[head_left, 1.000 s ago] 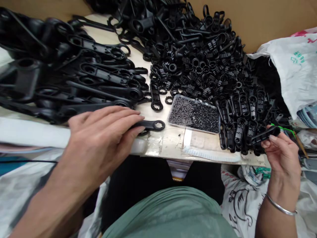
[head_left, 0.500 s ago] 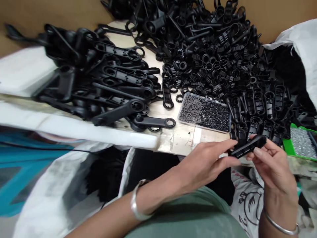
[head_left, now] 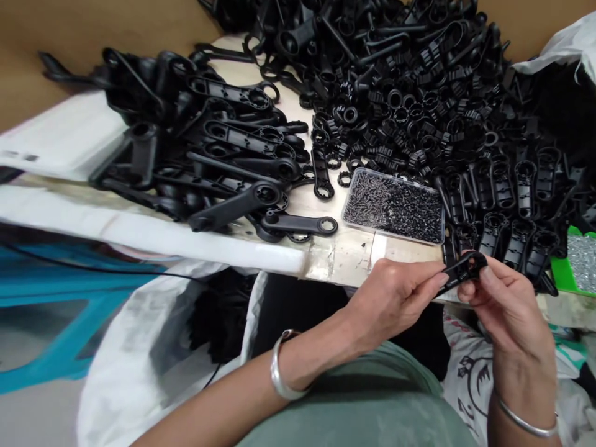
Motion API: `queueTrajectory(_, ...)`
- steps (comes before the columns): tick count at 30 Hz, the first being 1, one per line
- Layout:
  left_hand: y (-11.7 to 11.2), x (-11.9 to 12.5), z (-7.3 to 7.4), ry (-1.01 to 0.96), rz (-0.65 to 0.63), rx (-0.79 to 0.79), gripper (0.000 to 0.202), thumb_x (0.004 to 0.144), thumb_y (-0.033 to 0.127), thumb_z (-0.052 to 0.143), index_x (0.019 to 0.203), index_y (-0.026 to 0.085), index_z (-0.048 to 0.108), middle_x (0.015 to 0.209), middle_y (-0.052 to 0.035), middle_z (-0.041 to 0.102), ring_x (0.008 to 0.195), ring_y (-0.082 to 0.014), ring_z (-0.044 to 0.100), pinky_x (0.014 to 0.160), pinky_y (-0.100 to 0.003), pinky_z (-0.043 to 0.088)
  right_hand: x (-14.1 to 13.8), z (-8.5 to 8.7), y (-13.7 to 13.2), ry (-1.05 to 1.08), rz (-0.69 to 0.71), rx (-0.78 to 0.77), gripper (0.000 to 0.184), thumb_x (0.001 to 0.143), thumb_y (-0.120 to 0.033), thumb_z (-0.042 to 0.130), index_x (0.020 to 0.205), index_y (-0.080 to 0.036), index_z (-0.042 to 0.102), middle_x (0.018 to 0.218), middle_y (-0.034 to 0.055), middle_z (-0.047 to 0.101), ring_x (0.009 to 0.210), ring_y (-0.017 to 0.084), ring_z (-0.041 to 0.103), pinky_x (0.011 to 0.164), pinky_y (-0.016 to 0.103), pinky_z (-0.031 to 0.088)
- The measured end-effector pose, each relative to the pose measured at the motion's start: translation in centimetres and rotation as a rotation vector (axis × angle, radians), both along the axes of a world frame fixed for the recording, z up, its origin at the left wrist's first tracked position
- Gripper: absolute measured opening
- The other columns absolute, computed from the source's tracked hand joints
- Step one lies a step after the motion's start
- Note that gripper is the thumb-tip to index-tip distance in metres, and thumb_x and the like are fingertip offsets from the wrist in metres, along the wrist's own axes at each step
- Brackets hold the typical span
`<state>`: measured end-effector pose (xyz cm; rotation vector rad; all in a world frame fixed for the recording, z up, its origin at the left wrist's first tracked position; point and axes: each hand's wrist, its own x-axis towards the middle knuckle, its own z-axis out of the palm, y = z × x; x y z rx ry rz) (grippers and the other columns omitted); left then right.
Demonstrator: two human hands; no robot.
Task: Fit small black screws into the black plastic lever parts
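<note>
Across the pale bench (head_left: 344, 257) sprawls a heap of black plastic levers and rings (head_left: 419, 93). Near its front edge a clear shallow plastic tray (head_left: 345, 214) brims with tiny black screws, and a green tray (head_left: 559, 276) holds silvery ones. Just off that edge, left hand (head_left: 395, 298) and right hand (head_left: 505, 304) each close a fingertip grip on one small black plastic lever (head_left: 463, 268): light and stiff, I judge, best pinched at its ends
</note>
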<state>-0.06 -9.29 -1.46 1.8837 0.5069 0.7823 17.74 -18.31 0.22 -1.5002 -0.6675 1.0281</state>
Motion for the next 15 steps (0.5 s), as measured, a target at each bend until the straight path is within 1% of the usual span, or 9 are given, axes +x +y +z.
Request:
queueTrajectory(4,0.1,0.0,-0.1,0.001,-0.006,-0.005,0.026,0.099,0.019,0.05,0.091,0.014,0.074,0.059,0.0048,0.061,0.05,-0.0058,0.049,0.049,-0.015,0.038,-0.9,0.1,0.1,-0.001,-0.067,0.034,0.03,0.071,-0.042,0.086,0.095,-0.024,0.079,0.079,0.0026,0.072,0.055,0.011,0.062,0.057,0.026,0.058)
queueTrajectory(6,0.4,-0.5,0.1,-0.008,-0.021,0.066,0.024,0.1,0.021,0.05,0.1,0.017,0.074,0.071,0.0027,0.07,0.057,-0.0081,0.06,0.054,-0.016,0.047,-0.9,0.5,-0.3,-0.03,-0.069,0.043,0.032,0.073,-0.042,0.085,0.098,-0.025,0.079,0.081,0.0026,0.073,0.056,0.012,0.062,0.059,0.028,0.059)
queueTrajectory(7,0.7,-1.1,0.2,-0.004,-0.026,0.136,0.023,0.1,0.023,0.051,0.105,0.018,0.073,0.082,0.0008,0.074,0.066,-0.01,0.066,0.06,-0.018,0.052,-0.7,0.9,-0.6,-0.056,-0.077,0.046,0.032,0.073,-0.042,0.085,0.1,-0.025,0.079,0.081,0.0029,0.073,0.056,0.012,0.062,0.058,0.029,0.058)
queueTrajectory(8,1.2,-1.8,0.2,-0.027,0.018,0.241,0.022,0.1,0.025,0.052,0.107,0.019,0.072,0.091,-0.0014,0.076,0.073,-0.0121,0.069,0.064,-0.02,0.054,-0.1,1.4,-0.9,-0.092,-0.102,0.054,0.033,0.073,-0.043,0.084,0.101,-0.026,0.079,0.08,0.0033,0.073,0.055,0.012,0.061,0.056,0.029,0.057)
queueTrajectory(9,1.8,-2.8,0.3,-0.009,0.089,0.324,0.022,0.1,0.025,0.053,0.112,0.019,0.07,0.102,-0.0044,0.076,0.086,-0.0153,0.071,0.075,-0.024,0.057,0.7,2.0,-1.3,-0.139,-0.155,0.065,0.032,0.074,-0.042,0.084,0.102,-0.027,0.079,0.079,0.0038,0.072,0.054,0.012,0.06,0.055,0.028,0.055)
queueTrajectory(11,3.3,-5.5,0.0,0.022,0.211,0.511,0.025,0.095,0.021,0.06,0.119,0.023,0.067,0.111,-0.0047,0.074,0.096,-0.0186,0.07,0.088,-0.03,0.057,3.1,3.4,-2.2,-0.27,-0.332,0.103,0.029,0.075,-0.039,0.083,0.101,-0.028,0.08,0.074,0.0045,0.071,0.054,0.012,0.058,0.053,0.027,0.051)
queueTrajectory(13,5.1,-8.5,-0.8,0.143,0.341,0.651,0.03,0.09,0.021,0.066,0.119,0.027,0.069,0.109,-0.0022,0.075,0.094,-0.0213,0.068,0.089,-0.035,0.055,6.2,4.6,-3.0,-0.428,-0.548,0.13,0.023,0.076,-0.031,0.082,0.098,-0.026,0.081,0.072,0.0055,0.069,0.054,0.011,0.056,0.053,0.026,0.045)
queueTrajectory(14,6.0,-10.1,-1.4,0.164,0.438,0.717,0.026,0.089,0.025,0.068,0.114,0.029,0.071,0.103,-0.0002,0.076,0.09,-0.0222,0.066,0.086,-0.037,0.053,7.9,5.0,-3.3,-0.492,-0.622,0.125,0.02,0.076,-0.029,0.08,0.096,-0.025,0.082,0.078,0.0061,0.07,0.057,0.011,0.056,0.055,0.027,0.044)
queueTrajectory(15,6.9,-11.5,-2.0,0.2,0.504,0.738,0.023,0.089,0.032,0.067,0.112,0.032,0.072,0.101,0.0012,0.075,0.089,-0.0232,0.065,0.085,-0.039,0.052,9.7,5.2,-3.5,-0.561,-0.678,0.141,0.017,0.076,-0.028,0.078,0.093,-0.025,0.082,0.082,0.0068,0.07,0.06,0.011,0.056,0.057,0.027,0.044)
